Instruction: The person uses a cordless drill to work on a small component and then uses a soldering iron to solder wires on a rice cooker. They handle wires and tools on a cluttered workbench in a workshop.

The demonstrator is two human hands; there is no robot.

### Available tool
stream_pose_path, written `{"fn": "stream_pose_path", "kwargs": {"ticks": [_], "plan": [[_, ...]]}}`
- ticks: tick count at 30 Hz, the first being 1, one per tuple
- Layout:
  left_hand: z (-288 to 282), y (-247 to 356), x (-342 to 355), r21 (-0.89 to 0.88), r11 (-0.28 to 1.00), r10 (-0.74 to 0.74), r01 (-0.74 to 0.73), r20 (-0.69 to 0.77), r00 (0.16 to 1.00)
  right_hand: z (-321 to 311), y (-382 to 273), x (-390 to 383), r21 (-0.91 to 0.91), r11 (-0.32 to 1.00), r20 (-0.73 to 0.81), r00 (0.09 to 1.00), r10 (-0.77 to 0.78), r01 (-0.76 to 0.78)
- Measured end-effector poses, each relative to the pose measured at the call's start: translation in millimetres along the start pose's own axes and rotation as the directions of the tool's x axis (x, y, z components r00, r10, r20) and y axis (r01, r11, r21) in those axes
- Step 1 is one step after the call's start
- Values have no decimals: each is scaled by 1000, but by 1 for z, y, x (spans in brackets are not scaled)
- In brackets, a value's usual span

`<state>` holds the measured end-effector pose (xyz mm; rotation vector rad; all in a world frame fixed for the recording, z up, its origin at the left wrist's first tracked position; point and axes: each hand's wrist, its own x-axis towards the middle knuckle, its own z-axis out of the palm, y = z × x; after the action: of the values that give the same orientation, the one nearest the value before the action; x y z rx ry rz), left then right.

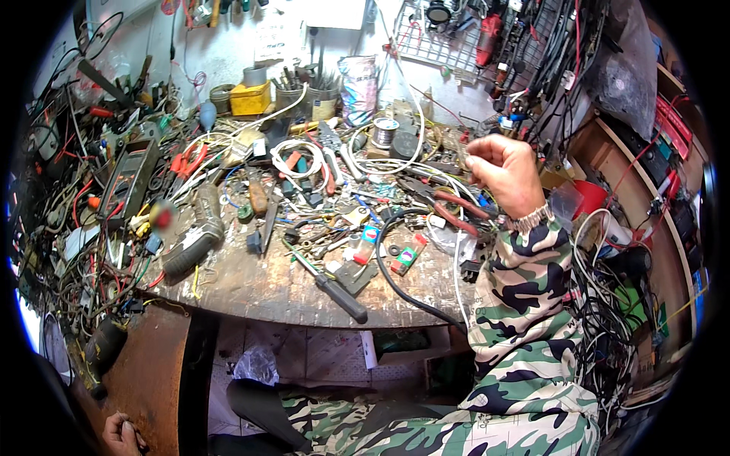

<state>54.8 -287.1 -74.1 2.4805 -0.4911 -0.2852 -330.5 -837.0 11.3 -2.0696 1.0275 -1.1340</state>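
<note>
My right hand (508,176) is raised over the right back part of the cluttered workbench (251,300), its thumb and fingers drawn together in a pinch. Whatever lies between those fingertips is too small to make out. Below it are red-handled pliers (456,213) and bundled white cable. At the lower left edge, my left hand (123,435) is only partly in view. Its fingers curl in against a brown wooden panel (144,365), and their inner side is hidden. A screwdriver with a dark handle (341,298) lies at the bench's front edge.
A multimeter (129,182) and a soldering-gun-like tool with a black grip (190,254) lie to the left. Coiled white cable (300,163), a solder spool (385,132) and a yellow box (251,99) stand farther back. Hanging cables (547,76) and shelving (639,159) crowd the right.
</note>
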Motion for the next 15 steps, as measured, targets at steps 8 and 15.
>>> {"fn": "stream_pose_path", "kwargs": {"ticks": [8,15], "plan": [[10,-11,15,-2,1000,1,-1,10,1000,-75,38,-50,-117,983,3,990,141,-140],[14,-33,14,-205,977,-62,62,3,998,-99,19,-80,-418,908,115,992,54,-1]]}}
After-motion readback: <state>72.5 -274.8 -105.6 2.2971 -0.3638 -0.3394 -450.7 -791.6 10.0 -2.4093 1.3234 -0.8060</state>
